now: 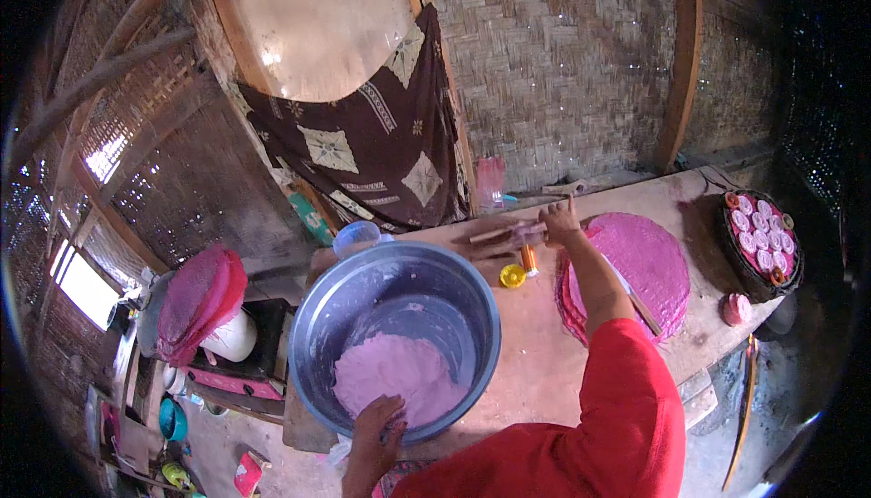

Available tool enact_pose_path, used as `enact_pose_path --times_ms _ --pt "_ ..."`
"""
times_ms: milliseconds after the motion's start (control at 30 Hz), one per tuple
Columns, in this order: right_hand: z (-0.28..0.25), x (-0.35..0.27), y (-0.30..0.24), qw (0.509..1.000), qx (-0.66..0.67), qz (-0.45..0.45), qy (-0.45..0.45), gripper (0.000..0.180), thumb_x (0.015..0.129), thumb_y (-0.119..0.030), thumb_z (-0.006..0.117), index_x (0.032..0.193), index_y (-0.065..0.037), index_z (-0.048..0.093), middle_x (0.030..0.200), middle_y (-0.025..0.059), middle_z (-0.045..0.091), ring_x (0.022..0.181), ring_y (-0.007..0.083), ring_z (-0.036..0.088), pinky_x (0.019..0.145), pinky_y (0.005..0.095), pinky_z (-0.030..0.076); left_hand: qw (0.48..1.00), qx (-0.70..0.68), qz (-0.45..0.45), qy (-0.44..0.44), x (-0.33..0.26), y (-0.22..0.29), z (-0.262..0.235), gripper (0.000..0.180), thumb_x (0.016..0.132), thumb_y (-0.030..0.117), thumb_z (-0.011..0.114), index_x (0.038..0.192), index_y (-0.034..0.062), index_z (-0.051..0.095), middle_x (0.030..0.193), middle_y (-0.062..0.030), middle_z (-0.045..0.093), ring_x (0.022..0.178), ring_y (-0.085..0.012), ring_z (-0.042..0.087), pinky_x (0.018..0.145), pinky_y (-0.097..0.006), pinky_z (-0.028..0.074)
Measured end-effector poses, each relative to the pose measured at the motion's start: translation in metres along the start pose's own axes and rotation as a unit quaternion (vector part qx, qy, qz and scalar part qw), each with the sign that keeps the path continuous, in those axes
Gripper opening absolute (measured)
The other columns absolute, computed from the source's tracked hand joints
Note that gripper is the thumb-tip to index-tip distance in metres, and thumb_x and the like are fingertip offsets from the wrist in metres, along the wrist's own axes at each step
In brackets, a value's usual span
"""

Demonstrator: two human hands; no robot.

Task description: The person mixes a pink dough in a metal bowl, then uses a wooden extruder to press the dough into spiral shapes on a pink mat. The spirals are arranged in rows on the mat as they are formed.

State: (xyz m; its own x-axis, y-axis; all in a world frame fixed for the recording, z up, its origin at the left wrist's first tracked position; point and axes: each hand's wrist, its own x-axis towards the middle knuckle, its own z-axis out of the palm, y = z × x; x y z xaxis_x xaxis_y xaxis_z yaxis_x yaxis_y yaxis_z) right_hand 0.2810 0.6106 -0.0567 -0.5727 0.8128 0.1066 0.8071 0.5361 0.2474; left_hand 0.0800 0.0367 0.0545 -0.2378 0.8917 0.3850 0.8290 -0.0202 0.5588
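Observation:
A large grey-blue basin (487, 317) holds a mound of pale pink dough (399, 375). My left hand (376, 430) lies at its near rim, fingers a little apart and reaching over onto the edge of the dough. Farther off to the right, my right hand (560, 221) is closed at one end of a brownish, pinkish piece (519, 233), whose kind I cannot make out. Just below that are a small orange bottle (529, 258) and a yellow lid (513, 276). Under my right forearm sits a stack of round pink sheets (635, 258), with a knife (642, 307) lying on top.
The wooden table (535, 344) carries a dark round basket (767, 285) of pink rolled pieces at right, near a pink lump (736, 309). Behind the basin stands a clear plastic tub (356, 238). More pink sheets (201, 303) rest at left. A patterned cloth (363, 135) hangs behind.

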Motion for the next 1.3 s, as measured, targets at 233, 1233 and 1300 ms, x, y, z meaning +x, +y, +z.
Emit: enact_pose_path --times_ms 233,1233,1300 --pt "-0.112 -0.131 0.032 0.988 0.053 0.068 0.125 0.063 0.073 -0.032 0.069 0.125 -0.006 0.046 0.106 0.0131 0.064 0.094 0.0328 0.065 0.076 0.0425 0.054 0.987 0.107 0.051 0.105 -0.006 -0.005 0.030 0.032 0.081 0.007 0.065 0.112 0.0088 0.063 0.108 -0.0127 0.065 0.103 -0.0317 0.060 0.088 -0.044 0.045" --pt "0.020 -0.366 0.068 0.925 0.321 0.181 0.091 0.042 0.091 -0.038 0.055 0.117 -0.006 0.061 0.118 0.0207 0.056 0.113 0.0385 0.053 0.092 0.0472 0.045 0.677 -0.724 -0.007 -0.132 0.077 0.166 0.163 0.033 0.088 0.023 0.058 0.104 -0.0062 0.055 0.090 -0.0172 0.058 0.089 -0.0261 0.058 0.088 -0.043 0.047" --pt "0.036 -0.352 0.069 0.955 0.191 0.191 0.123 0.050 0.092 -0.049 0.049 0.115 -0.007 0.062 0.114 0.0206 0.056 0.107 0.0385 0.054 0.092 0.0487 0.043 0.713 -0.691 -0.008 -0.114 0.084 0.176 0.171 0.033 0.086 0.026 0.060 0.100 -0.0021 0.054 0.087 -0.0155 0.056 0.087 -0.0272 0.056 0.088 -0.046 0.046"
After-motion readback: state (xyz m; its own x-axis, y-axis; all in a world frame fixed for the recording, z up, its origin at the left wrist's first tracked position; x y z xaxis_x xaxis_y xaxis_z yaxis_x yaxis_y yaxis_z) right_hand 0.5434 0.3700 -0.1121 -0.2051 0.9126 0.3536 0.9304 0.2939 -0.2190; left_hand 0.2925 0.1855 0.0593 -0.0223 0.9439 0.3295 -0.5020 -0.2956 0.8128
